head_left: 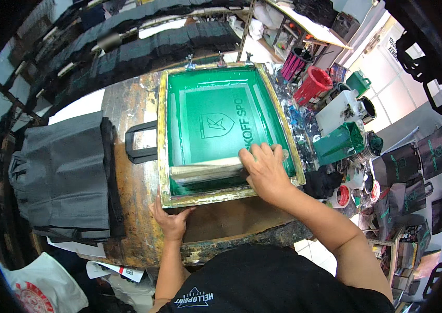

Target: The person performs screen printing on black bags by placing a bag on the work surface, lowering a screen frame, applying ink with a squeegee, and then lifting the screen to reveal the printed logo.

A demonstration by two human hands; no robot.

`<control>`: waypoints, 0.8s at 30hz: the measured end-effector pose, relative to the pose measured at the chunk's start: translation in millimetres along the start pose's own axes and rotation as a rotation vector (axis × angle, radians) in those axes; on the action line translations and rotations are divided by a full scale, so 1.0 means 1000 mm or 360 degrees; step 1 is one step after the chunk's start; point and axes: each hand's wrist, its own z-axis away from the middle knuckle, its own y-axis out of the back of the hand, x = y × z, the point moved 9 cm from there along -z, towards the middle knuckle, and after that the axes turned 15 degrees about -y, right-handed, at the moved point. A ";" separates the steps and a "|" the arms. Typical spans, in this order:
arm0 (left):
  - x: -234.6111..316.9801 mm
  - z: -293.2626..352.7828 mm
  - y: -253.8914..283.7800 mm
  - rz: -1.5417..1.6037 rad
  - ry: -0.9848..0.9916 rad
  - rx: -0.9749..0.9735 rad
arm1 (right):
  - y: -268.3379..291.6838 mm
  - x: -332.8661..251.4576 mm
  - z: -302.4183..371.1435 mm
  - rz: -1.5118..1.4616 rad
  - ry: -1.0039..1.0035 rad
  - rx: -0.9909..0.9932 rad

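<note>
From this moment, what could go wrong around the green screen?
The long, pale-handled squeegee is gripped by the right hand near its right end, so pressure could be uneven along its length.

The left hand is at the near left corner of the yellowish, paint-stained rectangular frame; an uneven push there might shift it.

The open-topped, green, square-sided container stands close to the frame's right side, so a stray bump might tip it.

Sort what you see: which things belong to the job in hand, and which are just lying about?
In the job:
squeegee, gripped by the right hand
green-inked screen frame, left hand at its corner
black handle poking out from under the frame
stacked black bags, probably

Seemingly just lying about:
red tub
white cloth with red print
</note>
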 end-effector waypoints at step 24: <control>0.009 -0.012 0.013 -0.0842 -0.0103 -0.0359 | -0.097 0.095 -0.355 -0.0004 0.0136 -0.0372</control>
